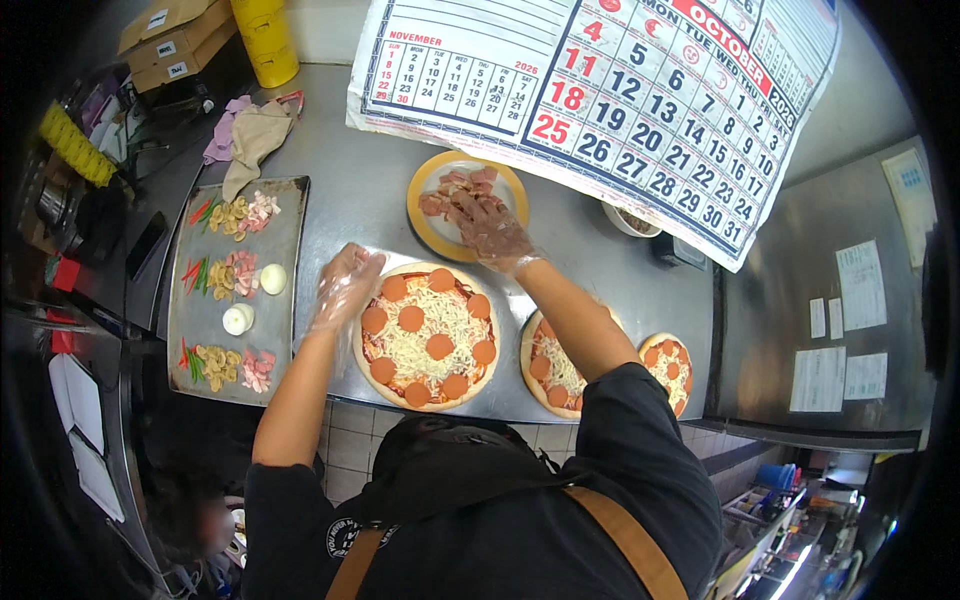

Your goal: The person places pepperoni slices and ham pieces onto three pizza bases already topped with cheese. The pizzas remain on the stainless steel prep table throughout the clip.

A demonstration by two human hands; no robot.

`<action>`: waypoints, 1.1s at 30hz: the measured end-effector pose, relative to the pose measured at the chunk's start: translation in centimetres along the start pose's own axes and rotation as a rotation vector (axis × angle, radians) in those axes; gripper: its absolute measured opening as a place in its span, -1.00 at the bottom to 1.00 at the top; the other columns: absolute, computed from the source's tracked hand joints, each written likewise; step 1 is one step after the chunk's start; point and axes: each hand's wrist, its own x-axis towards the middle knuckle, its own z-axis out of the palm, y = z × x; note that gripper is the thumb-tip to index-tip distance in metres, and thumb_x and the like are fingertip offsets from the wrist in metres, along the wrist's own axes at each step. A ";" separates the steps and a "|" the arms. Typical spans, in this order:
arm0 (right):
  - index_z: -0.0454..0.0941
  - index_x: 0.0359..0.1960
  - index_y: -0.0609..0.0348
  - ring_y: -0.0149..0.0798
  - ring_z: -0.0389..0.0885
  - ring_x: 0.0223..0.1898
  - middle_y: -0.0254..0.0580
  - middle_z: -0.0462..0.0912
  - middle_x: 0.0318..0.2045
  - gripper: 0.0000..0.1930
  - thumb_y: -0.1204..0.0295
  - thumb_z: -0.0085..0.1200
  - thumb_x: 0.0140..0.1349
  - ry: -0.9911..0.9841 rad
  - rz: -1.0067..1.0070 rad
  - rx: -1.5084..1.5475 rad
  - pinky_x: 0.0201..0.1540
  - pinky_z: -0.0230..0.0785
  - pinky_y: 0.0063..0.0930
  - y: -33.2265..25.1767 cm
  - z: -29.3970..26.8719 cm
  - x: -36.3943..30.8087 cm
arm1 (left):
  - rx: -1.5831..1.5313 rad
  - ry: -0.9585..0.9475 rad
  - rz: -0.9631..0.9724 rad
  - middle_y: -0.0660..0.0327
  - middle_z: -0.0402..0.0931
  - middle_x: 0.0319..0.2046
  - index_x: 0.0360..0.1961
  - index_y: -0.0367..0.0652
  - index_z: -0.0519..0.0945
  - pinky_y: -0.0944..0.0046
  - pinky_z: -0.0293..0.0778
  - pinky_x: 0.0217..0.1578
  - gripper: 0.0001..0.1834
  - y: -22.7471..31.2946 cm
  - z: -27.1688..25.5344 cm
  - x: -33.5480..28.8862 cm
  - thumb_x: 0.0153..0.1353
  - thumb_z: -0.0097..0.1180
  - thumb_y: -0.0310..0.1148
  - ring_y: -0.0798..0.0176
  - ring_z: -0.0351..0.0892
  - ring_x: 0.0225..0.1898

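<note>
My right hand (492, 235), in a clear plastic glove, reaches over a yellow-rimmed plate (420, 222). Its fingers are bent into a pile of chopped ham or bacon pieces (474, 183), the tips partly covered by the meat. My left hand (349, 286), gloved too, is curled beside the upper left edge of the nearest pizza (428, 338); whatever its fingers hold, if anything, is hidden. Shredded cheese and round pepperoni slices top this pizza. A second pizza (556, 372) lies partly under my right forearm, and a smaller one (667, 372) sits further right.
To the left, a metal tray (206, 315) bears piles of mushrooms, pepper strips and chopped pink meat, plus two small white-topped cups. Cloths (258, 140) lie behind it. A large calendar (640, 110) hangs over the counter's far side, partly covering a white bowl (632, 222).
</note>
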 end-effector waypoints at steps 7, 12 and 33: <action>0.44 0.43 -0.01 0.08 0.47 0.41 0.04 0.26 0.53 -0.47 0.33 0.04 0.41 -0.400 0.072 -0.023 0.44 0.35 -0.06 0.9 2.1 1.9 | -0.404 -0.069 -0.179 0.26 0.61 -0.45 -0.21 -0.13 0.54 0.36 0.55 -0.40 -0.78 -1.8 -0.2 -8.9 0.47 0.30 -0.27 0.46 0.61 -0.41; 0.59 0.25 0.01 0.00 0.45 0.46 0.01 0.25 0.57 -0.61 0.39 -0.01 0.42 -0.353 0.135 0.080 0.39 0.43 -0.11 0.7 0.7 2.6 | -0.581 0.038 -0.146 0.25 0.66 -0.38 -0.14 -0.18 0.58 0.29 0.71 -0.33 -0.80 -4.2 1.4 -13.7 0.49 0.27 -0.28 0.38 0.67 -0.40; 0.61 0.07 0.16 -0.28 0.67 0.11 -0.22 0.70 0.06 -0.67 0.44 0.41 0.34 -0.241 0.274 1.909 0.21 0.56 -0.30 -6.4 -5.1 -6.6 | -1.193 -0.020 -0.009 0.05 0.48 0.30 0.48 -0.22 0.32 -0.02 0.42 0.33 -0.22 3.9 13.1 -10.3 0.60 -0.12 0.25 0.08 0.50 0.30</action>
